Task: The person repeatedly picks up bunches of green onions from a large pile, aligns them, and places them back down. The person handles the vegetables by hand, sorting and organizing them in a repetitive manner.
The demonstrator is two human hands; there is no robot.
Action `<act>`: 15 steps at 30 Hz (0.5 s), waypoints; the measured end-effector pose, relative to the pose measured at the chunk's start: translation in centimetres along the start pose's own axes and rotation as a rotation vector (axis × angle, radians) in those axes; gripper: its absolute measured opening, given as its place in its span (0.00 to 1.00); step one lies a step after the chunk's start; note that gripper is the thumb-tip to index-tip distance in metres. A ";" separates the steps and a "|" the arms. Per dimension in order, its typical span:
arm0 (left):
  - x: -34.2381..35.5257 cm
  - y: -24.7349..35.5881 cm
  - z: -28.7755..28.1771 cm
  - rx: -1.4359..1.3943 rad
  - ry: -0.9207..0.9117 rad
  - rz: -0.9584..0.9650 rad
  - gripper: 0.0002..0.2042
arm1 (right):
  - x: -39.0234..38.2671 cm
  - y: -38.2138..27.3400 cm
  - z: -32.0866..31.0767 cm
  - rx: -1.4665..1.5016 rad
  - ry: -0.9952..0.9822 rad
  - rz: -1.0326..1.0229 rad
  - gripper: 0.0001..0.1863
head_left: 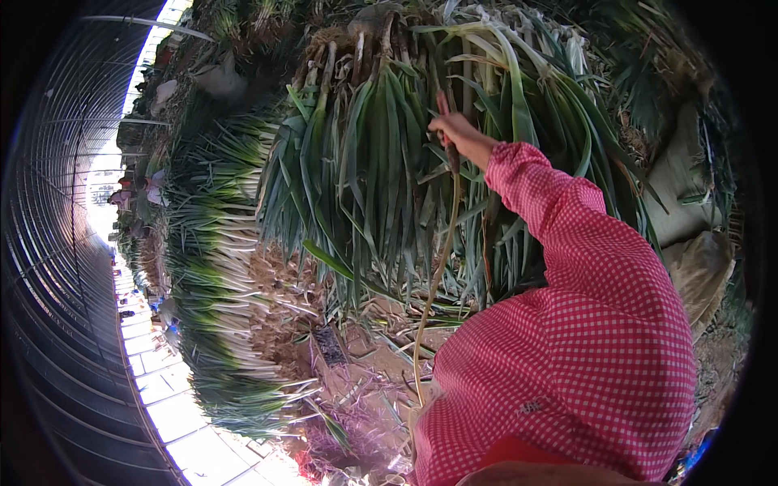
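Note:
My right hand (455, 132) reaches out from the pink checked sleeve (559, 211), its fingers closed round a slim red-handled air gun (445, 105). A thin yellowish hose (438, 283) runs from the lower end of this tool toward my clothing. Under and beyond the hand lies a big heap of leeks or large green onions (365, 146), roots at the far side and long green leaves hanging toward me. The tool's tip is close to the leaves and partly lost among them. My left hand does not show.
To the left, a long row of cleaned onions (235, 243) lies with white stems pointing right. Purple strings (365, 405), trimmings and dry peel litter the ground. Sacking (697, 275) lies at the right. A ribbed greenhouse cover (65, 243) curves along the left.

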State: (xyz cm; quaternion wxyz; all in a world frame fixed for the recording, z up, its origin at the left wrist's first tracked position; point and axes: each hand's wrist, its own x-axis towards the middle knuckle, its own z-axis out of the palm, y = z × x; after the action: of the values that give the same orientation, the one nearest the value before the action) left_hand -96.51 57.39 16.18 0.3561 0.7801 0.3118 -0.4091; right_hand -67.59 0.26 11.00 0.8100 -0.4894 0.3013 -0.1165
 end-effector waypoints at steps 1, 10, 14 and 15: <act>0.8 1.9 -0.7 0.014 -0.006 0.009 0.12 | -0.5 1.0 1.1 -0.084 -0.059 0.063 0.12; 12.3 20.4 -5.1 0.237 -0.167 0.098 0.12 | 5.4 -0.4 -1.1 0.089 0.228 -0.025 0.13; 18.3 33.5 -5.5 0.584 -0.309 0.288 0.12 | 7.5 0.8 -0.2 -0.224 0.163 0.063 0.14; 19.5 37.6 -5.4 0.631 -0.329 0.315 0.12 | 8.3 1.5 0.4 -0.238 0.112 0.058 0.14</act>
State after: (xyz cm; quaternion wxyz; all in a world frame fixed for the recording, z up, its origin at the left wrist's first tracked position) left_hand -55.82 44.84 12.92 0.2026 0.8135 -0.0142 -0.5450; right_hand -60.89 -2.72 6.79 0.7311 -0.5660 0.3718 -0.0836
